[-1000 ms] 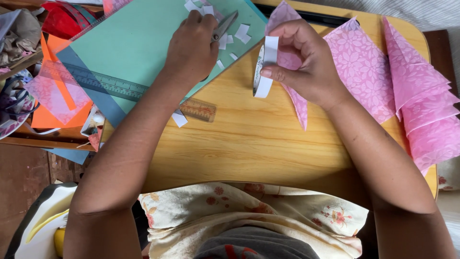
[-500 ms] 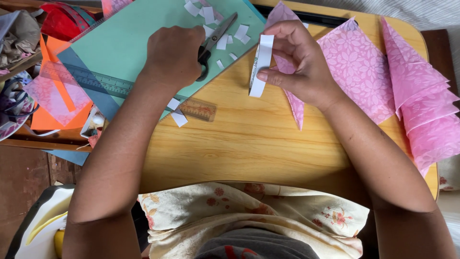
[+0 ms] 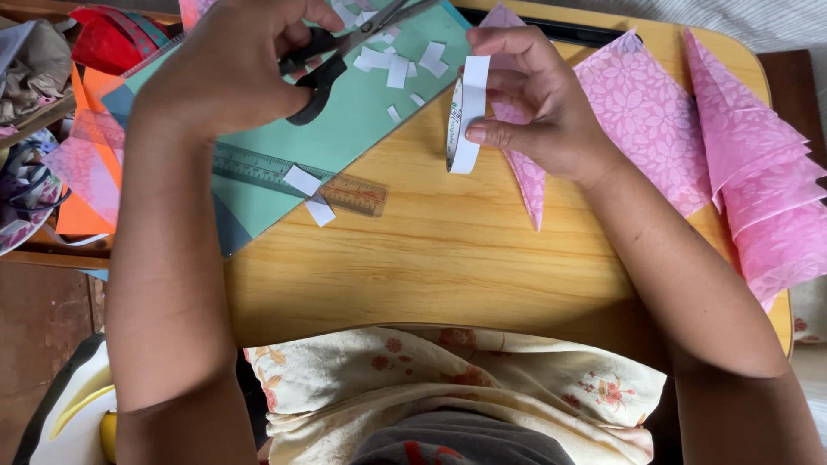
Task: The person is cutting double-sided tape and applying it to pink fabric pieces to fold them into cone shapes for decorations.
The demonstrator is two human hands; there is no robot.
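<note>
My left hand [image 3: 233, 69] grips black-handled scissors [image 3: 332, 56], blades pointing up to the right over a teal paper sheet [image 3: 345, 129]. My right hand [image 3: 538, 103] pinches a looped white paper strip [image 3: 465, 116] upright, just right of the scissors. Several small white paper scraps [image 3: 392, 65] lie on the teal sheet. Two more scraps [image 3: 310, 194] rest on a clear ruler [image 3: 284, 176].
The wooden table [image 3: 448, 258] carries folded pink patterned paper cones [image 3: 758, 172] and a pink sheet [image 3: 646, 112] at right. Orange paper [image 3: 86, 207] and a red object [image 3: 112, 39] lie at far left. A floral cloth [image 3: 448, 387] covers my lap.
My left hand took up the scissors from the teal sheet and drew them left and closer. The right hand kept the white strip, shifting slightly.
</note>
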